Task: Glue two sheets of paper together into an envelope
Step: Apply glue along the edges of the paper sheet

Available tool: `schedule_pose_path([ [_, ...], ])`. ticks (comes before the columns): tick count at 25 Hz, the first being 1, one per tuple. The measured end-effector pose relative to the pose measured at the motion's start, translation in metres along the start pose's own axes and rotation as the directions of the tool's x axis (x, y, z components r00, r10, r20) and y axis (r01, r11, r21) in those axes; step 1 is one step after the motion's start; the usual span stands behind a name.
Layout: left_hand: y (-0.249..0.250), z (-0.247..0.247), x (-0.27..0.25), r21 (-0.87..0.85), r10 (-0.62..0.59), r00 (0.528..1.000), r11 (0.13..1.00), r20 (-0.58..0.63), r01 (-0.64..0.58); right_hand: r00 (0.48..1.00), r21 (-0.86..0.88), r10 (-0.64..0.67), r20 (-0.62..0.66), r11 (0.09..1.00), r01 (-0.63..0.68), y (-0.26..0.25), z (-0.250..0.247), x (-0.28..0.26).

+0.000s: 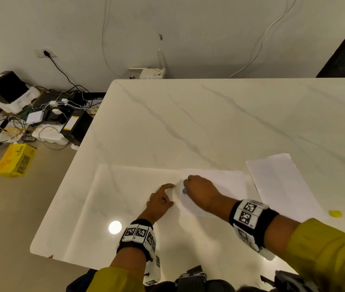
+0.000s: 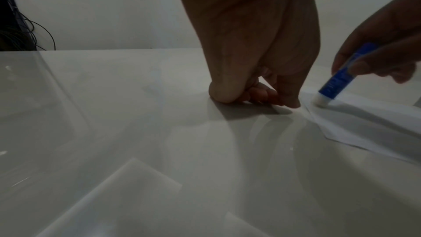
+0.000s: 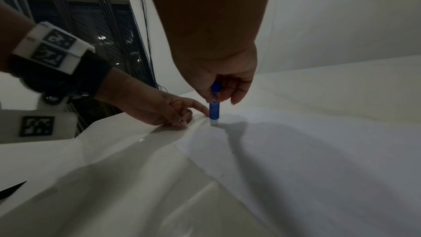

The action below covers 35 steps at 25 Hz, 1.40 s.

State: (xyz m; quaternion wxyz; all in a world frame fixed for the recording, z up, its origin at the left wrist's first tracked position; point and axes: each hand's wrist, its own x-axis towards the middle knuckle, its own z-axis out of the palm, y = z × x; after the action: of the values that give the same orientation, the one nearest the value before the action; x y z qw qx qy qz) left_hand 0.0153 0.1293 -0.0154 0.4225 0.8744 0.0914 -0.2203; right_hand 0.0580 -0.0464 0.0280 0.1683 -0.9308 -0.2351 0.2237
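Observation:
A white sheet of paper (image 1: 220,186) lies on the marble table (image 1: 188,123) in front of me. My right hand (image 1: 197,186) holds a blue glue stick (image 3: 214,111) upright, with its white tip (image 2: 320,101) pressed on the sheet's left edge. My left hand (image 1: 161,199) rests on the table just left of that edge, index finger (image 1: 167,186) stretched out, the other fingers curled under. A second white sheet (image 1: 279,184) lies to the right, apart from the first.
A small yellow cap (image 1: 335,213) lies on the table at the right. On the floor to the left are a yellow box (image 1: 15,160) and a tangle of cables and black boxes (image 1: 41,114). A white device (image 1: 151,73) sits behind the table's far edge.

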Motion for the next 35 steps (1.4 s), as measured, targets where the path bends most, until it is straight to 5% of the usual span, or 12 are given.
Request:
schedule_pose_path([
  [9, 0.007, 0.000, 0.001, 0.019, 0.003, 0.999, 1.000, 0.034, -0.003, 0.991, -0.068, -0.107, 0.086, 0.991, 0.113, -0.011, 0.017, -0.052],
  [21, 0.014, 0.004, -0.001, 0.197, -0.026, 1.000, 0.980, 0.004, 0.025, 0.972, 0.072, 0.232, -0.047, 0.971, -0.229, 0.060, 0.011, -0.139],
  [30, 0.020, -0.015, 0.003, 0.078, -0.042, 0.972, 0.997, 0.232, 0.025, 0.884, 0.138, 0.451, -0.125, 0.890, -0.435, 0.091, 0.003, -0.170],
  [32, 0.031, -0.014, 0.003, 0.069, -0.084, 0.969, 0.995, 0.234, 0.070, 0.852, 0.250, 0.490, -0.182, 0.861, -0.442, 0.098, -0.001, -0.175],
  [35, 0.053, -0.003, 0.005, 0.114, -0.067, 0.997, 0.992, 0.042, 0.062, 0.772, 0.640, 0.567, -0.288, 0.713, -0.285, 0.105, -0.014, -0.176],
])
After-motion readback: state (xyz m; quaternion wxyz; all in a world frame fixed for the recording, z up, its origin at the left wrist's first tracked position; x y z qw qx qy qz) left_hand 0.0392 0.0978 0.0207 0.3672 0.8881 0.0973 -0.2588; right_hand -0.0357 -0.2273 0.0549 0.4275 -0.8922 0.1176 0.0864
